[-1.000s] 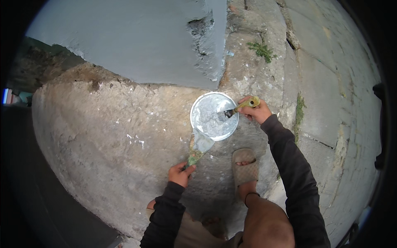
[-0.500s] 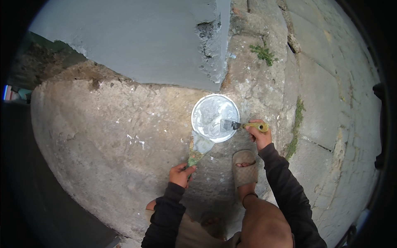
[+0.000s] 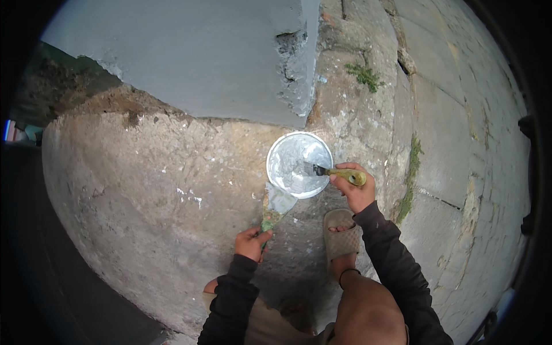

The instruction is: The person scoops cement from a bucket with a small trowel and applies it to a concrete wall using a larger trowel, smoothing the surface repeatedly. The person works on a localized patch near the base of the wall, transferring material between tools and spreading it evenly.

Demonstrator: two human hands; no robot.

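Observation:
A round white tub [image 3: 269, 177] of pale grey paste [image 3: 289, 162] stands on the concrete below the wall corner. My right hand [image 3: 358, 193] is closed on the yellowish handle of a putty knife [image 3: 347, 175], whose blade dips into the paste and is partly hidden there. At the tub's near left rim is a wider, triangular scraper [image 3: 277, 205], smeared with paste. My left hand [image 3: 250, 244] grips its green, stained handle; the blade's broad edge is against or just beside the rim.
Ahead rises a grey painted wall [image 3: 201, 52] with a chipped, broken corner [image 3: 292, 57]. Weeds [image 3: 364, 76] grow from cracks to the right, beside paving slabs [image 3: 440, 132]. My sandalled foot [image 3: 341, 233] stands just below the tub. A dark drop edges the concrete at left.
My right hand has moved slightly left, pushing the putty knife's blade further into the paste. My left hand and the scraper have stayed nearly still.

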